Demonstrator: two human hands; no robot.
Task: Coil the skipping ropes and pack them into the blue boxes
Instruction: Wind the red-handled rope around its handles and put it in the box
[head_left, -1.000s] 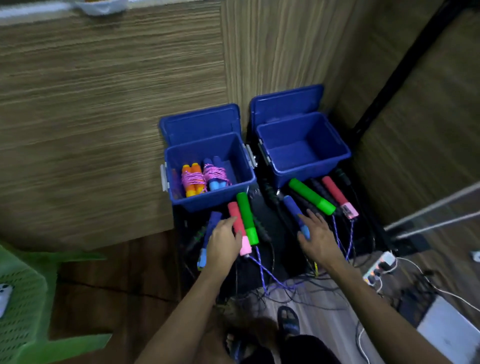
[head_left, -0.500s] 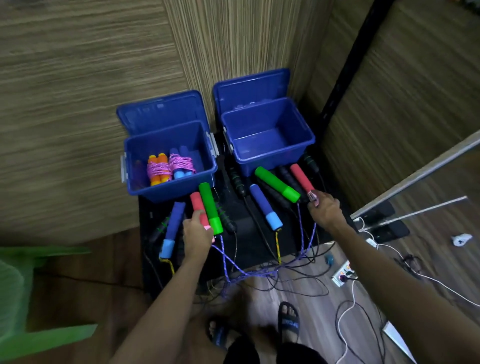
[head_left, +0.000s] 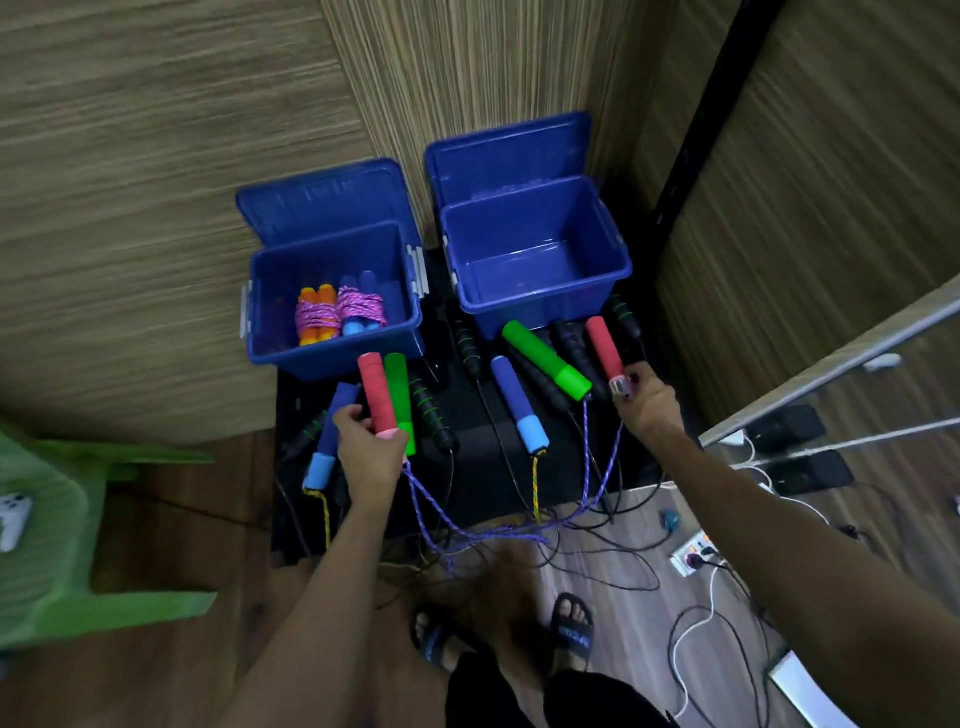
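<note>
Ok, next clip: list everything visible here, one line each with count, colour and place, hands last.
blue boxes: two, lids open, at the back of the black mat
coiled ropes: two, pink cord, orange and blue handles, in the left box
right box: holds nothing visible
red handles: two, one in each hand
green handles: two, on the mat
blue handles: two, light blue ends, on the mat
black handles: several, on the mat
black mat: one, under boxes and ropes
green chair: one, far left
power strip: one, white, floor at right
left hand: grips a red handle
right hand: pinches the other red handle's end
</note>
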